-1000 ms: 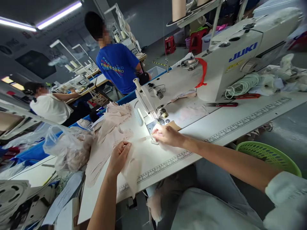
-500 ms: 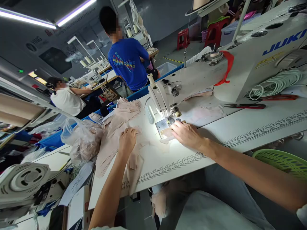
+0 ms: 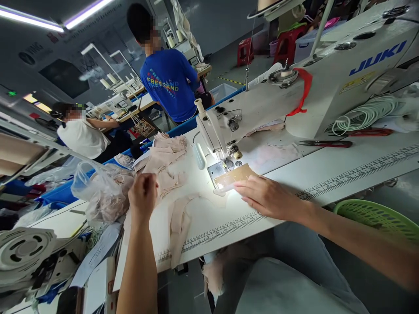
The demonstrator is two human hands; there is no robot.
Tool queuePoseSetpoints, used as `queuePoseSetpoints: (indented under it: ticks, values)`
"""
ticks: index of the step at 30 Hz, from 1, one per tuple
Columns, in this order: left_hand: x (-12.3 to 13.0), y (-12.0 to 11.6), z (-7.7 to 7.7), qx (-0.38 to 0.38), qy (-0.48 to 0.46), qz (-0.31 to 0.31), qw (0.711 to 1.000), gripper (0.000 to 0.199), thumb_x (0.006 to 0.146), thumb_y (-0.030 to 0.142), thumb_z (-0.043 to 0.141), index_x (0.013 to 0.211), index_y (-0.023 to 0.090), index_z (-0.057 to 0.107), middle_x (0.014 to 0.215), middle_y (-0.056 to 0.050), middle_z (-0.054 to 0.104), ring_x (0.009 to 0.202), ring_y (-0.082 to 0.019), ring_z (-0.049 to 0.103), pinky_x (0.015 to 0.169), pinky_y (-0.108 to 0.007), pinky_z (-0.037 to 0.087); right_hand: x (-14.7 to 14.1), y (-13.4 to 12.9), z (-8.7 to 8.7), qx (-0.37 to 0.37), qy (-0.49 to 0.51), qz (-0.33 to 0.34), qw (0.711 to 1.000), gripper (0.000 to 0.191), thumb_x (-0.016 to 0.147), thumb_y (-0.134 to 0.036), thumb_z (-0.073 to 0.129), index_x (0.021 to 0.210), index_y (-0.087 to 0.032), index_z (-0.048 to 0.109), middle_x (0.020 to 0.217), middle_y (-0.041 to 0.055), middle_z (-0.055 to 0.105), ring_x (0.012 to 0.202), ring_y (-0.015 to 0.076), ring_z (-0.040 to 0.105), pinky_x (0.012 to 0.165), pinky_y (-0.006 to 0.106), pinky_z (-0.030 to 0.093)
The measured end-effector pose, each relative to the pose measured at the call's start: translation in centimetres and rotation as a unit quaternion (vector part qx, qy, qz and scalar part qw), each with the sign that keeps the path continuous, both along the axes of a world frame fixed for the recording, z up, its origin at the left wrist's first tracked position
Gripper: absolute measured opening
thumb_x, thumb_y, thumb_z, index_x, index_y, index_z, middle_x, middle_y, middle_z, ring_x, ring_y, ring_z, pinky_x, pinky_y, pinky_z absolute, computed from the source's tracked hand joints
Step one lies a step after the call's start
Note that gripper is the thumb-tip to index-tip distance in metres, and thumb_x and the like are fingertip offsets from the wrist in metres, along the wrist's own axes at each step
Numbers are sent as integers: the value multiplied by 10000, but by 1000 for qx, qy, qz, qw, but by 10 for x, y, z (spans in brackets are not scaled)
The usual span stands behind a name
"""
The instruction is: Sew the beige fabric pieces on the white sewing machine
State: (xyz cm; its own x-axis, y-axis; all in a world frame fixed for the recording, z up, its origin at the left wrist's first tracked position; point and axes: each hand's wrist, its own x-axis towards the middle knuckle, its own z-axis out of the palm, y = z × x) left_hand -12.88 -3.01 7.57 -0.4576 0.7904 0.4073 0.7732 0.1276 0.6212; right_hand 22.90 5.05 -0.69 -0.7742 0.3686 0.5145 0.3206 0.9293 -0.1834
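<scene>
My left hand (image 3: 143,194) is closed, raised over the left side of the sewing table. Whatever its curled fingers hold, if anything, is hidden. Pale beige fabric pieces (image 3: 168,152) lie piled beyond it, and a loose strip (image 3: 178,218) hangs over the table's front edge. My right hand (image 3: 270,196) rests in front of the sewing machine (image 3: 262,107), fingers stretched out and lying low. Its fingertips are beside a brown taped patch (image 3: 237,175) near the lit needle plate (image 3: 215,170). Thin, pale fabric (image 3: 218,199) lies just left of these fingers.
Thread snips (image 3: 325,143) and a coil of pale cord (image 3: 366,113) lie right of the machine. A green basket (image 3: 376,213) is below the table edge. A plastic bag of fabric (image 3: 108,196) stands left. Two people sit farther back, one in a blue shirt (image 3: 166,85).
My left hand has lifted off the fabric pile and moved left. My right hand has drawn back toward me from the needle area, uncovering the brown patch. The view has shifted slightly.
</scene>
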Motion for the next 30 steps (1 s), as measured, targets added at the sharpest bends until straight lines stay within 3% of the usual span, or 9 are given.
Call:
queuePoseSetpoints:
  ticks: [3, 6, 8, 11, 13, 16, 21, 27, 30]
  values:
    - [43, -12, -9, -141, 33, -131, 981, 218, 903, 397, 545, 784, 239, 637, 602, 17, 619, 538, -149, 542, 565, -258, 427, -5, -6, 0, 28, -35, 5, 999, 338, 1038, -249, 455, 1295, -153, 652, 1253, 123, 713, 959, 230, 577, 861, 387, 461]
    - [71, -4, -30, -192, 45, -209, 958, 242, 908, 364, 506, 766, 234, 653, 715, -17, 701, 665, -183, 626, 666, -285, 477, -12, -6, 3, 37, -65, -7, 997, 273, 1024, -253, 503, 1213, -155, 674, 1186, 116, 721, 932, 228, 563, 808, 372, 412]
    - [70, 9, -37, -196, 51, -207, 957, 245, 895, 351, 496, 741, 230, 644, 770, -36, 729, 742, -203, 652, 726, -305, 493, -17, -3, 5, 34, -75, -16, 996, 252, 1009, -245, 530, 1195, -147, 669, 1142, 116, 720, 922, 225, 557, 799, 366, 388]
    - [58, 28, -34, -196, 59, -172, 964, 224, 842, 339, 516, 687, 229, 635, 759, -45, 735, 769, -219, 662, 730, -313, 489, -23, 6, 7, 30, -88, -20, 996, 268, 1000, -248, 542, 1215, -130, 649, 1098, 114, 716, 911, 223, 550, 788, 358, 365]
    - [58, 35, -27, -200, 46, -173, 963, 228, 827, 360, 532, 676, 226, 639, 706, -34, 714, 691, -208, 647, 670, -307, 473, -26, 10, 7, 31, -98, -18, 994, 279, 1001, -255, 542, 1225, -121, 642, 1094, 112, 713, 919, 227, 548, 777, 355, 355]
    - [80, 43, -23, -214, -41, -233, 948, 242, 842, 417, 563, 720, 219, 632, 647, -2, 679, 520, -157, 568, 570, -291, 442, -28, 14, 7, 41, -110, -20, 993, 297, 1014, -269, 524, 1241, -113, 635, 1123, 114, 708, 935, 232, 543, 783, 361, 354]
    - [119, 67, -43, -212, -172, -305, 912, 252, 824, 428, 633, 705, 227, 538, 540, 32, 582, 504, -142, 535, 538, -275, 441, -26, 14, 8, 47, -126, -17, 991, 256, 1044, -282, 466, 1097, -151, 680, 1053, 97, 705, 932, 231, 539, 812, 367, 358]
    - [117, 85, -65, -218, -163, -292, 917, 203, 790, 360, 672, 694, 217, 564, 586, 27, 588, 527, -143, 537, 517, -272, 438, -20, 17, 6, 50, -84, -32, 995, 280, 1052, -295, 463, 1174, -175, 683, 1300, 125, 650, 1038, 248, 525, 908, 398, 387]
    - [116, 87, -66, -233, -143, -277, 921, 172, 782, 333, 669, 692, 216, 579, 605, 25, 591, 550, -141, 541, 530, -265, 434, -16, 20, 3, 23, -64, -53, 996, 268, 1048, -286, 463, 1098, -170, 699, 1246, 124, 657, 1063, 251, 517, 903, 377, 394]
